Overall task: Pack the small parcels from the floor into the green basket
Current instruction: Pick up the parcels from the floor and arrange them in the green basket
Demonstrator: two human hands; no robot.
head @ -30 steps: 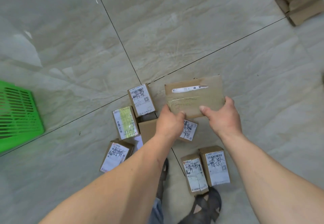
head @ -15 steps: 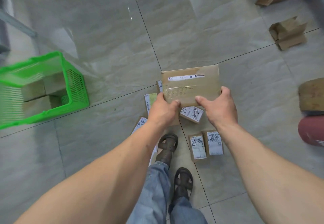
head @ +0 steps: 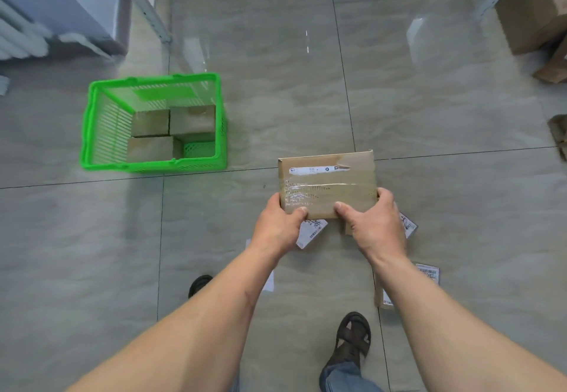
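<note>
So the taped parcel (head: 327, 186) is off the floor now, lifted since a second ago; both hands are clamped on its near edge, left hand (head: 279, 225) and right hand (head: 375, 228), thumbs on top; the green basket (head: 92, 133) has swung into view at centre left with three boxes already inside; a few small parcels (head: 310, 233) are left on the floor near the feet; looks like the carry-over comes next.

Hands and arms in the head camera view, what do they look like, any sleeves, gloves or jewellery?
Both the left hand and right hand are bare: no gloves, rings or watch visible. Both forearms are uncovered to the frame's edge, no sleeves showing.
</note>
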